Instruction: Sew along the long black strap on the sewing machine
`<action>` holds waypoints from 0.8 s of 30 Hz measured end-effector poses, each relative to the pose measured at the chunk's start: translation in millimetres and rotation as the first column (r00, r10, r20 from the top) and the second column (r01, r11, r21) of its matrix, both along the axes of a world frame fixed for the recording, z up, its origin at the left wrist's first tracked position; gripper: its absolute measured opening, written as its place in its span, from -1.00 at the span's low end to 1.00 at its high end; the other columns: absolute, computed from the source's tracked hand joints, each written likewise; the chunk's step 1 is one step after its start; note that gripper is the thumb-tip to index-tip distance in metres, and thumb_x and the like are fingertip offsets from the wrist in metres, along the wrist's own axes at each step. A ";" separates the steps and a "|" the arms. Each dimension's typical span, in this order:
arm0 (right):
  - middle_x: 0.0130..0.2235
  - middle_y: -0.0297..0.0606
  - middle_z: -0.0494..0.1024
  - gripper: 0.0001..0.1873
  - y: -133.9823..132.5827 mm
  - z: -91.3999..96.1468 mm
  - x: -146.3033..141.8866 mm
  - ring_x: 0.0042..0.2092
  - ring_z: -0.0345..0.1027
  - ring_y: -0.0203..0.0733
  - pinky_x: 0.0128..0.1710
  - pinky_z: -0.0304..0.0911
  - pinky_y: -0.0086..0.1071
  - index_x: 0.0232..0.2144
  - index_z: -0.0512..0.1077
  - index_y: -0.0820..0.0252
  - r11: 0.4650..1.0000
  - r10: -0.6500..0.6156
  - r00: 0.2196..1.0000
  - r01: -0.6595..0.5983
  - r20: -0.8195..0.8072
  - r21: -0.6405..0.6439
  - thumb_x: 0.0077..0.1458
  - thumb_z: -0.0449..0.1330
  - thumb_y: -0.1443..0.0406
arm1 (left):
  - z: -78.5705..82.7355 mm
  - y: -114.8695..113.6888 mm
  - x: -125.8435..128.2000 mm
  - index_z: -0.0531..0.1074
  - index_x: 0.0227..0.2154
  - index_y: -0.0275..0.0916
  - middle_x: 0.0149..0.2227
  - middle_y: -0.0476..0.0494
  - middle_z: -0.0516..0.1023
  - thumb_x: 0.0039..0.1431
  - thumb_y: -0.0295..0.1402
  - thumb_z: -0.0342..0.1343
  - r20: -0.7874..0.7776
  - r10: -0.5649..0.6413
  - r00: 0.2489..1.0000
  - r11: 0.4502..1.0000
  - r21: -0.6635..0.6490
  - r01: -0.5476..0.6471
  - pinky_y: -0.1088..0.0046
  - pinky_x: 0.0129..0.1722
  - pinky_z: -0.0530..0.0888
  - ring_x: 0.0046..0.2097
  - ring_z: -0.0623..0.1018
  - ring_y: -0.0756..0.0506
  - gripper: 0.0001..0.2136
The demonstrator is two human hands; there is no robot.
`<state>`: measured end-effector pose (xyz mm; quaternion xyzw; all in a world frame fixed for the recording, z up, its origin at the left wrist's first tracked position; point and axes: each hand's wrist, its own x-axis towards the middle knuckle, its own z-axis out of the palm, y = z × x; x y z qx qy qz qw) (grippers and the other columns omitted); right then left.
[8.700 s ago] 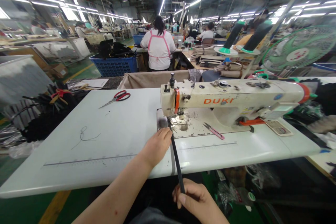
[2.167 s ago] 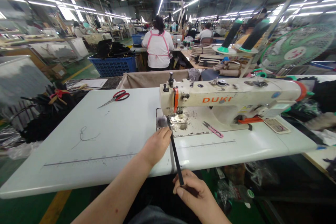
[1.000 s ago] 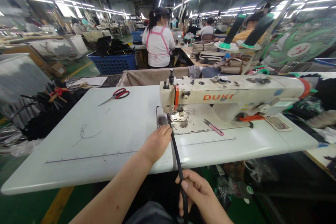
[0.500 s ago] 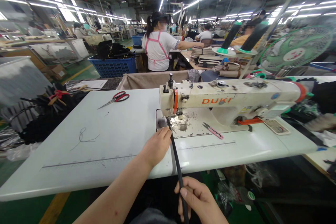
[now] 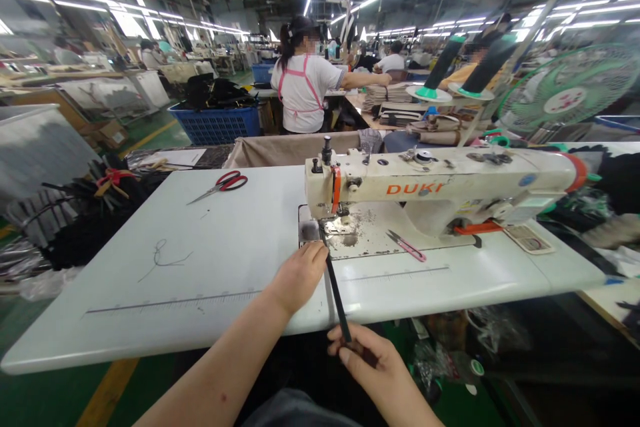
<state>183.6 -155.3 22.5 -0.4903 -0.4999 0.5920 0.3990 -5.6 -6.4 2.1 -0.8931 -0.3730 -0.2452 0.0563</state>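
Observation:
A narrow black strip [image 5: 338,295] runs from beneath the presser foot of a sewing machine [image 5: 420,177] toward me, over the table's front edge. Close in front of the needle area, my left hand [image 5: 304,273] has its fingers pressed together on the strip. My right hand [image 5: 370,359], lower down and just off the table edge, pinches the near part of the strip between thumb and fingers. Pink-handled thread snips [image 5: 407,247] lie on the machine bed, right of my left hand. The strip's far end is hidden under the machine head.
Red-handled scissors [image 5: 220,187] and a loose dark thread [image 5: 165,260] lie on the white table [image 5: 240,230]. Two black thread cones [image 5: 443,67] and a green fan [image 5: 565,97] stand behind. A co-worker [image 5: 303,87] stands beyond, near a blue crate [image 5: 215,123].
My right hand has shifted slightly up toward the table edge. The strip no longer shows below its fingers. My left hand stays nearly in place, and the view has shifted a little.

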 end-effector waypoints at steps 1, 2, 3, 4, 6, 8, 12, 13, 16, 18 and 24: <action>-0.34 -0.20 0.66 -0.51 -0.7 -1.1 -0.8 -0.30 0.49 -0.12 -0.25 0.36 -0.30 -0.17 0.60 0.16 0.998 0.012 0.999 -0.015 -0.047 -0.053 0.13 0.36 -0.12 | 0.5 -0.3 0.0 0.41 0.04 -0.26 0.09 -0.31 0.55 0.44 -0.49 -0.05 0.008 0.001 1.000 1.000 -0.003 -0.001 0.14 0.21 0.54 0.14 0.59 -0.21 -0.78; -0.40 -0.22 0.66 -0.48 -1.6 -1.7 -1.4 -0.36 0.48 -0.16 -0.31 0.34 -0.33 -0.16 0.58 0.18 0.995 0.023 0.996 -0.032 -0.090 -0.098 0.14 0.34 -0.14 | 1.2 -0.6 0.0 0.41 0.03 -0.25 0.08 -0.31 0.55 0.43 -0.48 -0.04 0.017 0.001 1.000 1.000 -0.008 -0.001 0.14 0.21 0.54 0.13 0.59 -0.21 -0.79; -0.46 -0.24 0.64 -0.46 -2.6 -1.7 -1.8 -0.41 0.47 -0.19 -0.36 0.30 -0.37 -0.19 0.56 0.20 0.990 0.040 0.992 -0.056 -0.121 -0.127 0.16 0.32 -0.16 | 1.8 -0.8 -0.1 0.41 0.02 -0.24 0.08 -0.30 0.55 0.43 -0.48 -0.04 0.024 0.000 1.000 1.000 -0.012 0.000 0.15 0.21 0.54 0.12 0.59 -0.21 -0.79; -0.51 -0.26 0.63 -0.46 -3.7 -0.9 -2.1 -0.45 0.46 -0.22 -0.40 0.27 -0.40 -0.24 0.55 0.22 0.987 0.057 0.989 -0.077 -0.139 -0.144 0.18 0.31 -0.16 | 2.3 -0.9 -0.1 0.41 0.02 -0.24 0.09 -0.30 0.55 0.43 -0.48 -0.03 0.030 0.001 1.000 1.000 -0.016 0.000 0.15 0.21 0.54 0.12 0.59 -0.21 -0.79; -0.53 -0.26 0.62 -0.45 -5.6 2.3 -2.1 -0.48 0.46 -0.25 -0.42 0.25 -0.43 -0.32 0.53 0.23 0.982 0.074 0.986 -0.099 -0.152 -0.162 0.20 0.28 -0.17 | 2.9 -0.8 -0.2 0.41 0.02 -0.24 0.09 -0.30 0.55 0.43 -0.48 -0.03 0.031 0.003 1.000 1.000 -0.026 -0.003 0.17 0.21 0.54 0.14 0.58 -0.21 -0.80; -0.54 -0.25 0.61 -0.42 -7.0 5.3 -1.7 -0.48 0.49 -0.25 -0.42 0.26 -0.44 -0.36 0.53 0.24 0.978 0.073 0.986 -0.101 -0.153 -0.181 0.19 0.27 -0.19 | 2.8 -0.4 -0.1 0.42 0.02 -0.26 0.09 -0.32 0.54 0.43 -0.47 -0.02 0.024 0.005 1.000 0.999 -0.033 -0.005 0.18 0.20 0.55 0.15 0.57 -0.22 -0.80; -0.55 -0.27 0.59 -0.40 -8.3 1.4 -0.6 -0.49 0.48 -0.24 -0.43 0.26 -0.43 -0.40 0.52 0.24 0.976 0.060 0.987 -0.090 -0.151 -0.200 0.17 0.27 -0.21 | 1.9 0.1 -0.2 0.42 0.02 -0.27 0.08 -0.33 0.55 0.44 -0.47 -0.02 0.017 -0.002 1.000 0.999 -0.036 0.002 0.17 0.22 0.53 0.15 0.57 -0.22 -0.80; -0.55 -0.28 0.59 -0.40 -8.5 -1.3 -0.3 -0.50 0.48 -0.25 -0.44 0.25 -0.43 -0.40 0.52 0.23 0.976 0.061 0.986 -0.091 -0.152 -0.199 0.17 0.28 -0.21 | 1.7 0.1 -0.3 0.42 0.03 -0.26 0.08 -0.31 0.55 0.44 -0.47 -0.03 0.019 -0.003 1.000 0.999 -0.035 0.004 0.16 0.23 0.53 0.15 0.57 -0.22 -0.79; -0.56 -0.28 0.58 -0.41 -8.7 -7.6 0.5 -0.50 0.46 -0.27 -0.46 0.20 -0.45 -0.41 0.52 0.23 0.979 0.059 0.986 -0.088 -0.156 -0.186 0.18 0.28 -0.20 | 1.9 -0.3 -0.8 0.42 0.04 -0.24 0.08 -0.29 0.55 0.44 -0.47 -0.03 0.026 0.002 1.000 0.999 -0.034 -0.001 0.17 0.22 0.53 0.14 0.58 -0.21 -0.79; -0.56 -0.29 0.58 -0.42 -8.7 -7.7 0.8 -0.50 0.45 -0.27 -0.45 0.19 -0.45 -0.41 0.52 0.24 0.980 0.061 0.985 -0.090 -0.159 -0.177 0.18 0.29 -0.19 | 2.4 -0.7 -1.0 0.42 0.03 -0.25 0.08 -0.30 0.55 0.44 -0.47 -0.02 0.029 0.003 1.000 0.999 -0.032 -0.002 0.18 0.22 0.54 0.14 0.58 -0.21 -0.79; -0.56 -0.30 0.57 -0.42 -7.5 1.1 0.8 -0.48 0.44 -0.27 -0.41 0.21 -0.43 -0.41 0.53 0.24 0.979 0.040 0.988 -0.069 -0.151 -0.193 0.16 0.31 -0.19 | 5.0 -1.2 -0.3 0.42 0.01 -0.30 0.06 -0.33 0.56 0.42 -0.50 -0.01 0.030 -0.009 1.000 1.000 -0.002 0.009 0.18 0.20 0.55 0.11 0.59 -0.22 -0.80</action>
